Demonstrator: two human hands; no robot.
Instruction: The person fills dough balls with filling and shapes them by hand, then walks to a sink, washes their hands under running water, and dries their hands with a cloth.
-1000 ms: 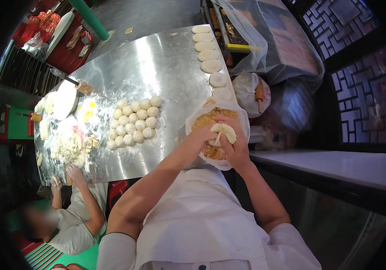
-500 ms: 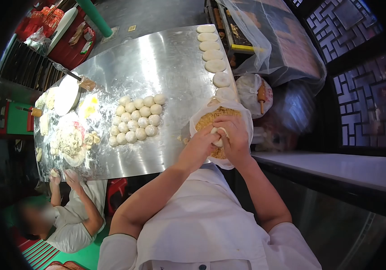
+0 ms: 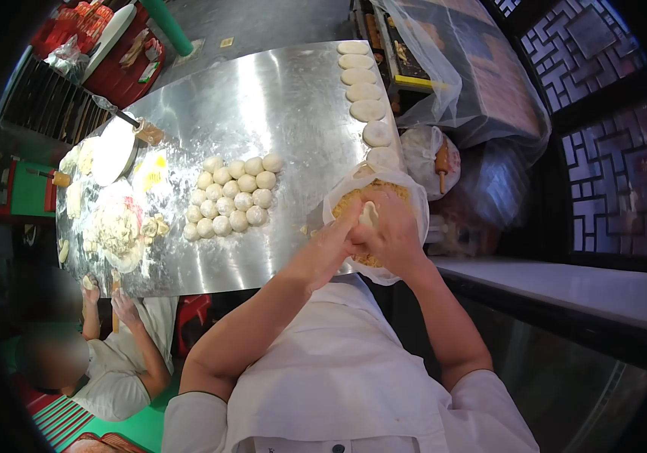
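A small piece of pale dough [image 3: 369,216] is held between my two hands, above a bowl lined with white plastic [image 3: 419,202]. Crumbly yellow-brown filling [image 3: 348,204] lies in the bowl. My left hand [image 3: 342,232] closes on the dough from the left, its fingertips meeting the other hand. Around the dough's right side curls my right hand [image 3: 393,230]. The fingers cover most of the piece, so its full shape is hidden. Flattened dough rounds [image 3: 367,110] run in a row up the table's right edge from the bowl.
Several floured dough balls [image 3: 224,205] sit grouped on the steel table [image 3: 293,98]. Farther left are a shaggy dough heap [image 3: 116,223], a white round board [image 3: 114,155] and a scraper [image 3: 147,132]. A co-worker's hand [image 3: 123,308] is at the lower-left edge. A rolling pin [image 3: 442,162] lies right of the table.
My hands have turned and closed further around the dough, and my left hand has shifted slightly lower. The co-worker's hands moved slightly, and a thin wooden stick now shows by them.
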